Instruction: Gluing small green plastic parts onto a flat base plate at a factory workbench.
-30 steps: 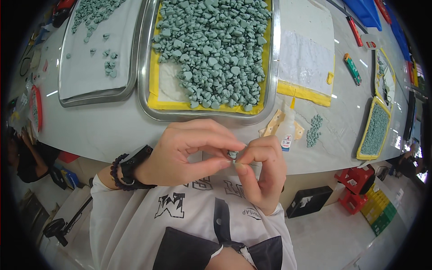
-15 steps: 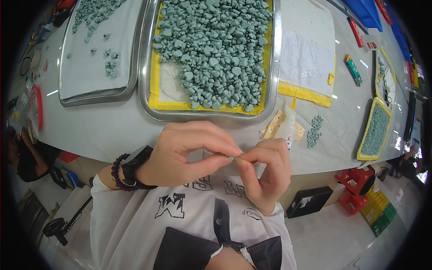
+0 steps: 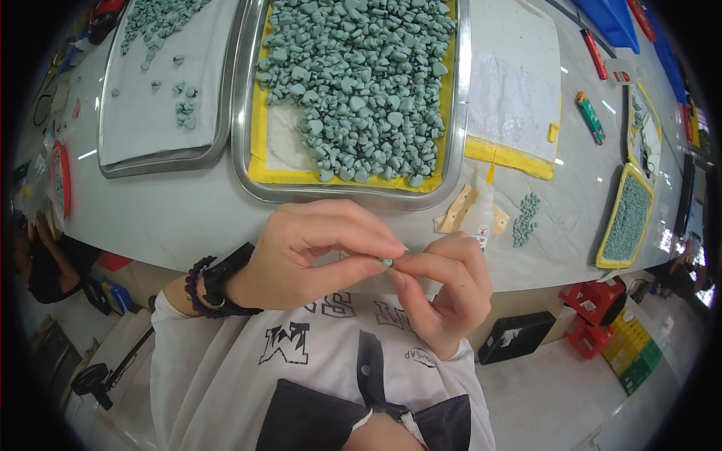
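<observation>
In front of my chest, my left hand (image 3: 320, 252) pinches a small grey-green piece (image 3: 386, 262) between thumb and fingertips. My right hand (image 3: 445, 282) meets it from the other side, thumb and index finger closed at the piece's edge. What sits between the right fingertips is too small to make out. Just beyond my hands stands a metal tray (image 3: 342, 197) lined in yellow, heaped with similar grey-green pieces (image 3: 361, 98). Close to my right hand is a translucent bottle (image 3: 477, 216) with a thin yellow nozzle, beside a small pile of tiny green pieces (image 3: 526, 219).
A second tray (image 3: 165, 161) at left carries scattered green pieces on white lining. Right of the main tray lies a yellow-edged white board (image 3: 514, 105). Further right are a green box (image 3: 590, 118), a red pen-like stick (image 3: 593, 53) and a yellow-rimmed tray (image 3: 626, 218) of small pieces.
My right fingertips have shifted slightly and the thumb has moved a little left and down. The small piece shows more between my fingertips. My left hand has barely moved.
</observation>
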The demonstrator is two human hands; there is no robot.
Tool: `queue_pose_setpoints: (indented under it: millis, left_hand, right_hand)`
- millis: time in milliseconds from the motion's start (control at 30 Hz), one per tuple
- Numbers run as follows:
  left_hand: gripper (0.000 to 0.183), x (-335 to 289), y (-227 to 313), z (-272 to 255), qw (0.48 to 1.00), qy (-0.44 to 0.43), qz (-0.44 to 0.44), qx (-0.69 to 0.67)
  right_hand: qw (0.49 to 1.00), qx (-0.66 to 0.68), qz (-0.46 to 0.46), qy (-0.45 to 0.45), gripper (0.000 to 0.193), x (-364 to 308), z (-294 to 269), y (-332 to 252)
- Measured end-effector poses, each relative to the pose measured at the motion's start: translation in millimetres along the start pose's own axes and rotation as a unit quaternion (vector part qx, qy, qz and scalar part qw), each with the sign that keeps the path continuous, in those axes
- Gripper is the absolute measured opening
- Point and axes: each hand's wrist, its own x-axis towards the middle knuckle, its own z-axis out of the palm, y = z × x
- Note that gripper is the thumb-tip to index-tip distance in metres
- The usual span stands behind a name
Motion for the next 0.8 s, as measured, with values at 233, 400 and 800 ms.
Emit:
queue_pose_setpoints:
  millis: [233, 400, 800]
  left_hand:
    - [0.024, -0.7, -1.0, -1.8, 0.998, -0.001, 0.032, 0.049]
    - [0.023, 0.2, 0.0, -1.5, 0.996, 0.005, 0.054, 0.072]
    - [0.023, -0.3, 0.1, -1.7, 0.994, 0.013, 0.066, 0.083]
  right_hand:
    - [0.996, 0.055, 0.069, -0.023, 0.024, 1.5, -2.5, -1.2]
    - [0.991, 0.087, 0.096, -0.024, 0.023, 3.4, -2.2, -2.7]
    - [0.996, 0.068, 0.054, -0.015, 0.023, 1.4, -0.9, -0.4]
